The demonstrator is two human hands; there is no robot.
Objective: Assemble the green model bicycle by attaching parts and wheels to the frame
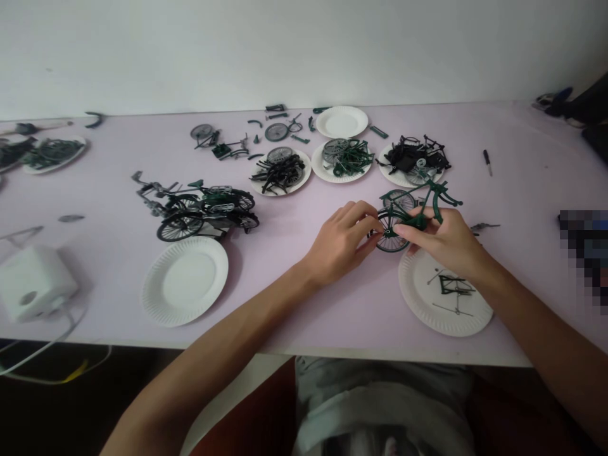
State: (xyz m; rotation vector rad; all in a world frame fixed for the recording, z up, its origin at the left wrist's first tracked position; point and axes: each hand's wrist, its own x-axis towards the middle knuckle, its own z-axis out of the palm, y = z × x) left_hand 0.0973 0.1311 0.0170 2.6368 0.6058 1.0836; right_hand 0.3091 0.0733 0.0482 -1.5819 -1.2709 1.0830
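A green model bicycle frame [430, 197] with a spoked wheel [390, 242] is held up between my two hands, over the table and the edge of a paper plate [408, 297]. My left hand [342, 239] pinches the wheel's left side near its hub. My right hand [439, 237] grips the frame, its thumb reaching toward the hub. On that plate lie a small dark green rack [451, 285] and thin metal rods. A second wheel [399, 200] shows just behind the held bicycle; whether it belongs to it, I cannot tell.
Several assembled model bicycles [204, 209] stand left of centre, behind a bare paper plate [186, 282]. Plates of loose parts [342, 177] line the back. A screwdriver [487, 163] lies at the right, a white power adapter [38, 285] at the left.
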